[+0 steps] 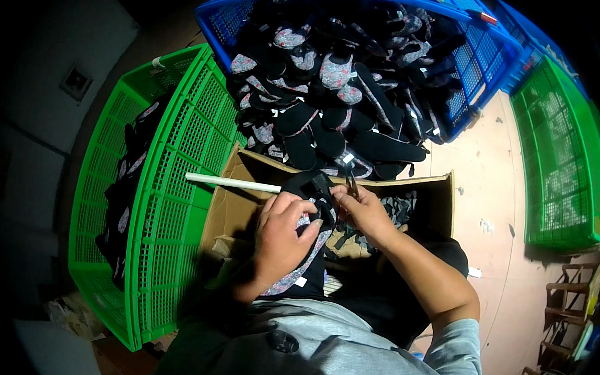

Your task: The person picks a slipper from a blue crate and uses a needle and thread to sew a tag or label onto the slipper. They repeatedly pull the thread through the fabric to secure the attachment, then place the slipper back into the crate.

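In front of my body is a black slipper with a grey and pink flowered trim and a small white tag. My left hand grips it near its upper end, thumb and fingers bent over the fabric. Close by on the right, my right hand is closed around a small pair of dark scissors, whose blades point away from me. Its fingertips are by the slipper's edge; whether they also pinch the fabric I cannot tell. A white rod reaches leftward from behind the slipper.
An open cardboard box with dark scraps lies below my hands. Beyond it, a blue crate overflows with similar slippers. Green crates stand left and far right. A brown rack is at lower right.
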